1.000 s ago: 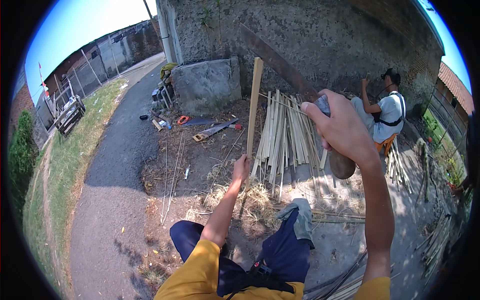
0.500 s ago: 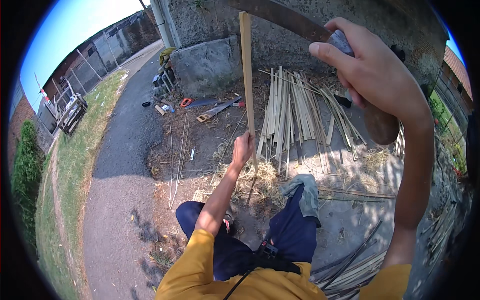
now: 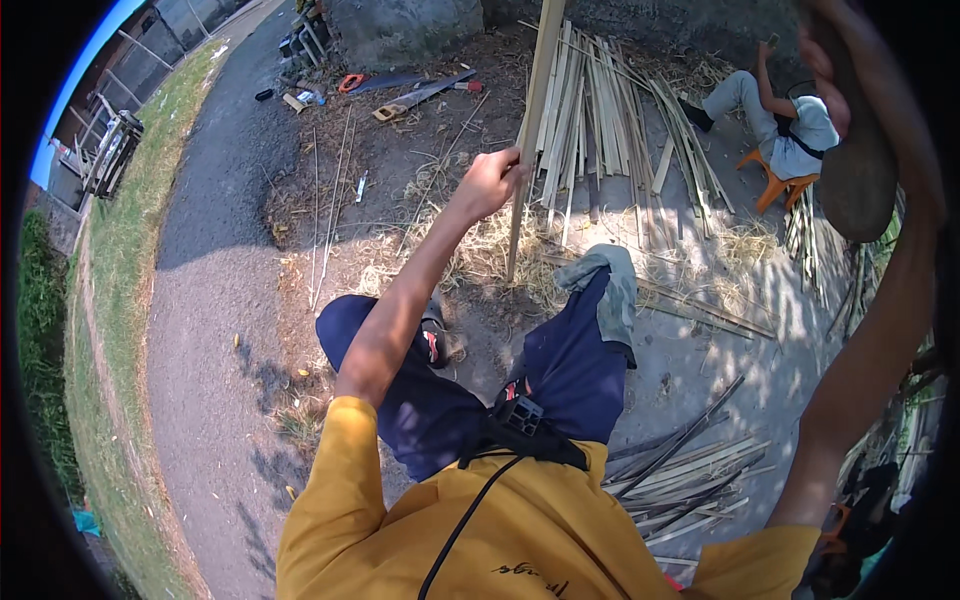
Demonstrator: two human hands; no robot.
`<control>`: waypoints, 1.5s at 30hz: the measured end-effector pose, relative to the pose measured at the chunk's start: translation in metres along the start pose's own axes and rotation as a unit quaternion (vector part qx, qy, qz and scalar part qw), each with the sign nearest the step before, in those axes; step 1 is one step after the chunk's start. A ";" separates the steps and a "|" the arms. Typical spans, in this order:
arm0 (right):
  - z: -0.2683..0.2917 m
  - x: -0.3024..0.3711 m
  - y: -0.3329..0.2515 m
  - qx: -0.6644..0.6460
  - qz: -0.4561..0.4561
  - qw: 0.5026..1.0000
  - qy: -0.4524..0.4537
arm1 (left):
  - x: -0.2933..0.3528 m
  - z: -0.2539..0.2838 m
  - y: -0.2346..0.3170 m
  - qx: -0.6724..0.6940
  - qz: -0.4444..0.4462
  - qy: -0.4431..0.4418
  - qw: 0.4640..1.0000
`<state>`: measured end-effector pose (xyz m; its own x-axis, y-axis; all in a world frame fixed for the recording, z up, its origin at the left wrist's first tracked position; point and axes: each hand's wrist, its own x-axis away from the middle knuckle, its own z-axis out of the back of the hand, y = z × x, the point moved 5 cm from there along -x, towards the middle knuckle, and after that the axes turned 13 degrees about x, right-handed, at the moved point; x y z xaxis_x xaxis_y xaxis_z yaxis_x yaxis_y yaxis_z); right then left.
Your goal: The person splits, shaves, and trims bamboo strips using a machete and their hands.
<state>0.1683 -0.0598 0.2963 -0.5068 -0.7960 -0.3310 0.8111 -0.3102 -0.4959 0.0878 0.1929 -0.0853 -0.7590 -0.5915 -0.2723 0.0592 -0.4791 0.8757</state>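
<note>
As the view tips downward, my right hand (image 3: pixel 882 65) has swung up to the top right edge, carrying the machete handle (image 3: pixel 858 185) with it; half a second ago the blade crossed the upper view beside the strip's top end. My left hand (image 3: pixel 488 185) pinches the pale strip (image 3: pixel 541 75) low on its length, holding it steeply upright in front of my knees, its lower end near the curled shavings (image 3: pixel 480 255). With the right arm drawn wide, blade and strip are, I judge, apart at this instant, so the work lies between strokes.

Cut off: the strip's top end and the whole blade, both beyond the frame. My right fingers appear curled around the handle, though blur and the rim's distortion leave the exact grip uncertain. Whether the strip's foot touches the ground cannot be told. Partly hidden: the pile of strips (image 3: pixel 590 110), behind the held piece, and a seated co-worker (image 3: pixel 812 125), whose head is lost behind my right hand and the handle.
</note>
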 end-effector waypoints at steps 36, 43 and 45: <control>-0.142 0.102 0.074 -0.384 0.105 0.916 0.056 | 0.079 -0.007 0.068 0.272 -0.037 -0.041 0.961; -0.159 0.124 0.082 -0.573 0.103 0.811 0.057 | 0.098 -0.008 0.062 0.292 -0.050 -0.012 0.955; -0.157 0.125 0.091 -0.544 0.100 0.826 0.106 | 0.102 -0.008 0.063 0.268 -0.051 -0.012 0.962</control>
<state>0.1329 -0.1056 0.0844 -0.5271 -0.6307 -0.5696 0.2006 0.5590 -0.8046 0.0193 0.0969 -0.0616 -0.7588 -0.5405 -0.3635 -0.3542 -0.1260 0.9266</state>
